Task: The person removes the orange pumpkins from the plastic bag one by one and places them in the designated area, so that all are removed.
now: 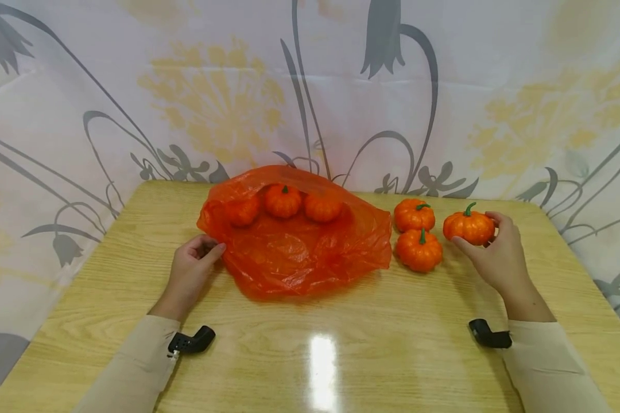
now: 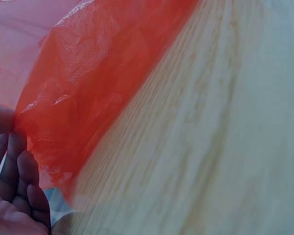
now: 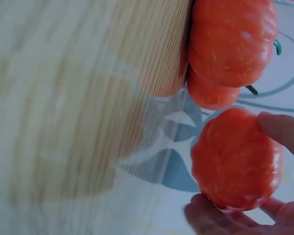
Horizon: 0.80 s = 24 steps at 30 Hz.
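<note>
An orange plastic bag [image 1: 299, 258] lies on the table with its opening raised at the back. Three small pumpkins, one of them a pumpkin [image 1: 283, 201] in the middle, are inside it. My left hand [image 1: 193, 264] pinches the bag's left edge between thumb and fingers; the left wrist view shows the film [image 2: 73, 98] drawn up from the pinch. On the right, my right hand [image 1: 501, 258] grips a pumpkin [image 1: 470, 227] with a green stem, thumb on one side and fingers on the other. In the right wrist view this pumpkin [image 3: 237, 159] appears tilted above the table surface.
Two more pumpkins stand between the bag and my right hand: a rear pumpkin [image 1: 413, 215] and a front pumpkin [image 1: 419, 250]. The wooden table [image 1: 268, 355] ends at a flower-patterned cloth [image 1: 330, 103] behind.
</note>
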{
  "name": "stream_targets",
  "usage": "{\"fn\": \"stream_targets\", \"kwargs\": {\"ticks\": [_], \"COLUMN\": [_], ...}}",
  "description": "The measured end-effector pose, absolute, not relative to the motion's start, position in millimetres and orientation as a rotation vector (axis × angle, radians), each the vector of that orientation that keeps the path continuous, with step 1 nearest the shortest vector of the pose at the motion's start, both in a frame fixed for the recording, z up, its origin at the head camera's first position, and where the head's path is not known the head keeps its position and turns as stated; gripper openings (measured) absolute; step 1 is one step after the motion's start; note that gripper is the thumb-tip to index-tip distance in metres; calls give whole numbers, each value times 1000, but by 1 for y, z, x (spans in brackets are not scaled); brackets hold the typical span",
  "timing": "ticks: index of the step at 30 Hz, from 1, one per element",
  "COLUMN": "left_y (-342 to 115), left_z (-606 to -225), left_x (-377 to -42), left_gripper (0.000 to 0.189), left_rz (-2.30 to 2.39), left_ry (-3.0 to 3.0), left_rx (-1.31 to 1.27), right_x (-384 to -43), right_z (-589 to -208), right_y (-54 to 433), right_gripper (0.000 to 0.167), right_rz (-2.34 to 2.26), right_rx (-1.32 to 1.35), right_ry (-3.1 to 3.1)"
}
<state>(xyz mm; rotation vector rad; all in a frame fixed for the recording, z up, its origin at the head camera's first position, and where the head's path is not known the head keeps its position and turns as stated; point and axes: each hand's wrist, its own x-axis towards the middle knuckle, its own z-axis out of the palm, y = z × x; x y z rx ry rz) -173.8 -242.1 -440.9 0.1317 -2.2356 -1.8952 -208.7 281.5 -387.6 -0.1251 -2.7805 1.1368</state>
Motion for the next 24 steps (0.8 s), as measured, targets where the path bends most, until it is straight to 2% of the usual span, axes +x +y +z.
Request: {"fn": "stream_targets", "kwargs": {"ticks": [9, 18, 24], "left_y": [-243, -241, -240], "left_z": [-442, -443, -441], "left_x": [-174, -174, -174], "left_gripper": [7, 19, 6], "left_rz": [-1891, -1883, -1883], "left_ry": [-2233, -2254, -2252], "left_rx": [127, 132, 139], "right_x": [-211, -214, -212], "right_z": [-391, -398, -399], "right_y": [288, 295, 295], "right_gripper": [94, 94, 89], "right_rz": [1180, 1196, 1161], "right_rx": [-83, -45, -65], "right_ry": [-2917, -2931, -2971]}}
